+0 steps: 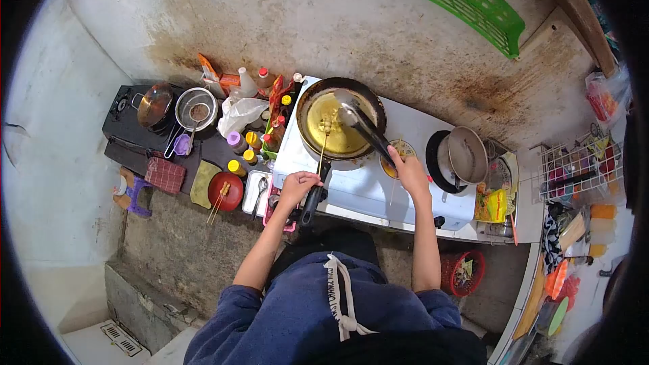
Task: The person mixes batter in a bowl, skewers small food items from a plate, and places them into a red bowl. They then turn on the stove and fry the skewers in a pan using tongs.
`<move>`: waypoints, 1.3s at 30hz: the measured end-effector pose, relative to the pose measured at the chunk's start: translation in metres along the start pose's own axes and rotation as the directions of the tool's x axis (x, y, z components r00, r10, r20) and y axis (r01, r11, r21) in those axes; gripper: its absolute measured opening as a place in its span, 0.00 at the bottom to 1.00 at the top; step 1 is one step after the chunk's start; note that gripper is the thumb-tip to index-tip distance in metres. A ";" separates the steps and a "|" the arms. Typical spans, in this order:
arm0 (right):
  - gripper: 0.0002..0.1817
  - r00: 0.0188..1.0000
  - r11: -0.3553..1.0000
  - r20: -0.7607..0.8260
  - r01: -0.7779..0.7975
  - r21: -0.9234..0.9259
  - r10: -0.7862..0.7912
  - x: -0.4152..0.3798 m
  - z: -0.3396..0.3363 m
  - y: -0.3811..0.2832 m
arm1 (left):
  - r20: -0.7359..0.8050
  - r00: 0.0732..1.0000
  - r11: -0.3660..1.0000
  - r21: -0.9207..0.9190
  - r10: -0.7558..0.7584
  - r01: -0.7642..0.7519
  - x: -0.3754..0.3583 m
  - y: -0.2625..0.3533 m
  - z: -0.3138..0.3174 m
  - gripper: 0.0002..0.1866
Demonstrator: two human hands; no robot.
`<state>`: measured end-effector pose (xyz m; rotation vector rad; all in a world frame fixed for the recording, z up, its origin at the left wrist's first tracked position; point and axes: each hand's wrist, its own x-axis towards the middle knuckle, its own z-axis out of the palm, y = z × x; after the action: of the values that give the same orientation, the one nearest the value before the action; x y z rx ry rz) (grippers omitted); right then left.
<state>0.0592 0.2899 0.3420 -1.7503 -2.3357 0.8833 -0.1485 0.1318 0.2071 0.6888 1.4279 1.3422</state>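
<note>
A dark frying pan with yellow oil stands on the white stove. My left hand is closed on a thin wooden skewer, just left of the pan's black handle. The skewer's far end, with small food pieces on it, lies in the oil. My right hand is closed round the black handle of a spatula. Its metal head is over the right part of the pan. Beneath the spatula handle is a bowl with yellowish contents, beside my right hand.
Left of the stove are a red plate with skewers, a white tray, several bottles and a strainer. Right are a grey pan and a yellow packet. A red basket stands below; a green rack hangs above.
</note>
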 end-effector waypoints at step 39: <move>0.39 1.000 1.000 0.009 -0.001 0.025 0.001 -0.001 0.005 0.006 | -0.011 1.000 1.000 -0.010 -0.019 0.019 -0.003 0.003 0.002 0.08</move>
<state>0.0625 0.2880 0.3353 -1.7416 -2.3199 0.9180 -0.1465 0.1306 0.2113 0.6608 1.4324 1.3392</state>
